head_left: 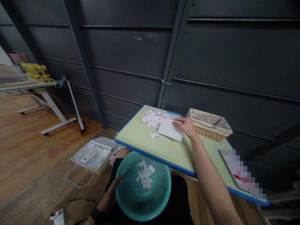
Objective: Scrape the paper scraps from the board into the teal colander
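Note:
My right hand (187, 126) reaches over the green table (164, 150) and its fingers pinch the edge of a white card (170, 130). The card lies flat beside a heap of small white and pink paper scraps (154, 117). My left hand (112, 190) grips the left rim of a teal plastic basket (143, 186) held on my lap below the table's front edge. Several white paper scraps (145, 175) lie in the basket's bottom.
A lined wicker basket (209, 124) stands on the table right of my right hand. A blurred sheet (243, 173) lies at the table's right end. White boxes (93, 154) and a cable lie on the wooden floor at left. Another table (35, 84) stands far left.

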{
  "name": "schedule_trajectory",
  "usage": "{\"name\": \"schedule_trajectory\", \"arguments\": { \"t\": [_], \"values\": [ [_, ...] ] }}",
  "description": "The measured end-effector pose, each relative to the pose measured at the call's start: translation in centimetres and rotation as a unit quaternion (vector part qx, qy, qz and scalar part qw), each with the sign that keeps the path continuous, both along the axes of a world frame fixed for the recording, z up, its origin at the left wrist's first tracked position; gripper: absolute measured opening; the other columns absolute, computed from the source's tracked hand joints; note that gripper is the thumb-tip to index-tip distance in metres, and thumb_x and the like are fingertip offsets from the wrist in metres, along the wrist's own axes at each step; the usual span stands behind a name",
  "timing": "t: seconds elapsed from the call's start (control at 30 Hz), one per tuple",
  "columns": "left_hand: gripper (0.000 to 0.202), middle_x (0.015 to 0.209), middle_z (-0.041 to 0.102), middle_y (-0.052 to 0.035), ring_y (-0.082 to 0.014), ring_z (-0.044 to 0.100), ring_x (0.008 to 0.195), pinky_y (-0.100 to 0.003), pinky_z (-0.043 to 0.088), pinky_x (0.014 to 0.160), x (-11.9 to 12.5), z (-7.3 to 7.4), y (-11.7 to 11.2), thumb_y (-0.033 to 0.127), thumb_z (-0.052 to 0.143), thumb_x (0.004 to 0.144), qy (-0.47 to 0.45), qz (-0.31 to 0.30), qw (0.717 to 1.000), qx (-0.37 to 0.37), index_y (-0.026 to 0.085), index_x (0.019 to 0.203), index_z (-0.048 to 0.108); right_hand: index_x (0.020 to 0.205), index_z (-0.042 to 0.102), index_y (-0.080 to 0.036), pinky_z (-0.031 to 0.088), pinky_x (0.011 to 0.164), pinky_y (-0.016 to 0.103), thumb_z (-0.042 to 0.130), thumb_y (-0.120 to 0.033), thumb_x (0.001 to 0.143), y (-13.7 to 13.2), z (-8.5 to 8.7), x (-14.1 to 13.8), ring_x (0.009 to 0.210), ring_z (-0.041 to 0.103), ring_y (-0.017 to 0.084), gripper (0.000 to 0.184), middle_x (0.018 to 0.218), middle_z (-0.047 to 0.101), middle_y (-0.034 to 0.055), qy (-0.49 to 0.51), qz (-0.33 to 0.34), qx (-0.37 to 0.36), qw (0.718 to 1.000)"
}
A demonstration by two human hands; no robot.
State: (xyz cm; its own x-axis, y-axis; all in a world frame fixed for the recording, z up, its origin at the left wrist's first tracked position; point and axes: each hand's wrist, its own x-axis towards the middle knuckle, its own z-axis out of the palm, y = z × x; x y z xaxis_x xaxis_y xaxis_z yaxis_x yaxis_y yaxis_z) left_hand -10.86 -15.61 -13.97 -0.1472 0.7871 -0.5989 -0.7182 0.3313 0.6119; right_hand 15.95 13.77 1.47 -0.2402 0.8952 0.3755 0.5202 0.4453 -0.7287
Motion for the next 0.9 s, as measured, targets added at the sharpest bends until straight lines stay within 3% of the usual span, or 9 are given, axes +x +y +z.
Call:
{"name": "schedule_trajectory", "arguments": {
  "t": [0.1, 0.33, 0.6, 0.8, 0.9],
  "values": [
    [0.066, 0.113, 0.079, -0.0182, -0.0369, 0.055, 0.132, -0.049, 0.029, 0.121, -0.2, -0.8, 0.0, 0.037, 0.072, 0.079, -0.009, 0.003, 1.000, 0.005, 0.004, 0.135, 0.057, 0.081, 0.081, -0.014, 0.053, 0.073, 0.037, 0.068, -0.038, 0.069, -0.1, -0.2, -0.2, 0.080, 0.071, 0.029, 0.030, 0.087, 0.078, 0.0125, -0.007, 0.002, -0.004, 1.000],
    [0.057, 0.115, 0.078, -0.0173, -0.0354, 0.056, 0.132, -0.047, 0.036, 0.119, -0.4, -1.1, 0.2, 0.036, 0.070, 0.081, -0.031, -0.014, 0.999, 0.015, 0.004, 0.127, 0.064, 0.084, 0.082, -0.016, 0.052, 0.073, 0.037, 0.067, -0.040, 0.071, 0.0, -0.7, -0.6, 0.081, 0.071, 0.029, 0.031, 0.090, 0.079, 0.0113, 0.000, 0.019, 0.004, 1.000],
    [0.065, 0.117, 0.078, -0.0170, -0.0360, 0.054, 0.134, -0.046, 0.038, 0.117, 0.0, 0.0, 0.0, 0.039, 0.073, 0.078, -0.021, 0.005, 1.000, -0.010, 0.007, 0.134, 0.060, 0.085, 0.082, -0.014, 0.051, 0.070, 0.035, 0.067, -0.040, 0.071, -0.4, -0.5, -0.9, 0.079, 0.071, 0.028, 0.033, 0.089, 0.079, 0.0116, 0.000, 0.024, -0.011, 1.000],
    [0.076, 0.125, 0.075, -0.0076, -0.0328, 0.056, 0.132, -0.048, 0.038, 0.117, -0.2, 0.6, 0.4, 0.037, 0.069, 0.083, -0.018, 0.028, 0.999, 0.033, 0.022, 0.152, 0.039, 0.084, 0.082, -0.016, 0.050, 0.067, 0.033, 0.069, -0.042, 0.071, -1.3, -0.7, -2.2, 0.078, 0.070, 0.026, 0.032, 0.087, 0.079, 0.0092, 0.005, 0.070, -0.026, 0.997],
    [0.074, 0.118, 0.078, -0.0119, -0.0344, 0.061, 0.126, -0.047, 0.040, 0.116, -0.5, 1.5, 0.5, 0.038, 0.066, 0.086, -0.023, 0.013, 0.999, 0.018, 0.011, 0.150, 0.042, 0.084, 0.082, -0.016, 0.050, 0.063, 0.031, 0.071, -0.044, 0.070, -1.5, -0.7, -2.3, 0.075, 0.070, 0.025, 0.033, 0.085, 0.079, 0.0085, 0.010, 0.104, -0.043, 0.994]
  ]
}}
